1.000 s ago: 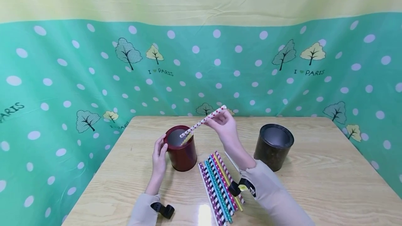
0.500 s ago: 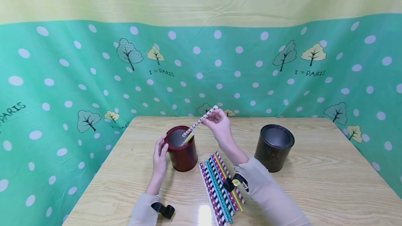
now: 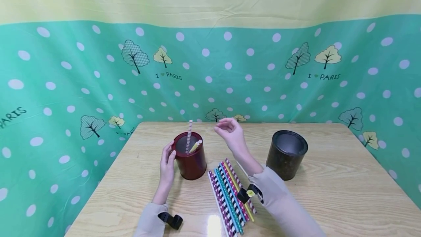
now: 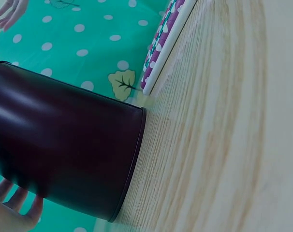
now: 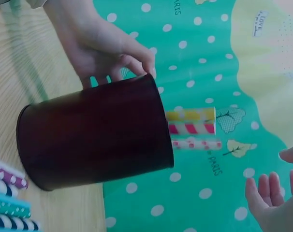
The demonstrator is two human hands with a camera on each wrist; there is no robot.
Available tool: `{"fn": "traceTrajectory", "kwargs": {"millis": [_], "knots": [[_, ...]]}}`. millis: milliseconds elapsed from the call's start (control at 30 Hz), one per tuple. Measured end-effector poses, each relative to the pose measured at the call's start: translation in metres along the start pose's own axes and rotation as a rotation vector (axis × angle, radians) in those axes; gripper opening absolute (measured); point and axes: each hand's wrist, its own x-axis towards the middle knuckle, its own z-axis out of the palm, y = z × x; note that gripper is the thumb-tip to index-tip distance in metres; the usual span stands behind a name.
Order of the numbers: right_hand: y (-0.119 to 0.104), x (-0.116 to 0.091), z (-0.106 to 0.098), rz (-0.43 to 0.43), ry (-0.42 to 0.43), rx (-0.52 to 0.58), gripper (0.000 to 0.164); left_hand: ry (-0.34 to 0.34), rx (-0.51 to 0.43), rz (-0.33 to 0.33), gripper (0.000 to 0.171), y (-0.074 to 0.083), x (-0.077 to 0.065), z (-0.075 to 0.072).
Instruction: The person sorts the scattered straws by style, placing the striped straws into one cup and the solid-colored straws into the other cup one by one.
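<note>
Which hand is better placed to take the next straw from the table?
Probably the right hand: it holds nothing and is near the straws, while the left hand grips the red can.

Light wood-grain table (image 3: 335,182), dark red can (image 3: 191,164) upright on left side, blackish can (image 3: 284,164) upright on right, side-by-side row of multicolored patterned straws (image 3: 230,193) lying flat between them toward near edge, plus pale straw (image 3: 241,166) partly hidden just beside the row.
</note>
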Motion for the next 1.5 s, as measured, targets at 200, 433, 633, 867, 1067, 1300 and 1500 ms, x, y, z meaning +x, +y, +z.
{"fn": "traceTrajectory", "kwargs": {"millis": [200,433,633,867,1067,1300,1500], "knots": [[0.010,-0.006,-0.014,0.027,-0.046,-0.086,0.027,0.009,0.014,-0.004,0.034,0.003,0.001,0.001],[0.027,-0.016,-0.033,0.100,-0.227,-0.273,0.029,0.000,0.021,-0.023,0.033,0.005,0.002,0.001],[0.049,-0.022,-0.049,0.130,-0.378,-0.447,0.027,-0.001,0.030,-0.027,0.033,0.005,0.000,0.001],[0.065,-0.024,-0.065,0.116,-0.478,-0.510,0.025,-0.003,0.008,-0.019,0.034,0.006,0.000,0.002],[0.075,-0.025,-0.071,0.139,-0.525,-0.593,0.025,-0.007,0.002,-0.017,0.034,0.005,0.001,0.002],[0.084,-0.027,-0.078,0.165,-0.560,-0.618,0.025,-0.014,0.008,-0.002,0.034,0.004,0.001,0.002],[0.089,-0.028,-0.081,0.212,-0.563,-0.657,0.023,-0.003,0.016,-0.009,0.034,0.002,0.000,0.001]]}}
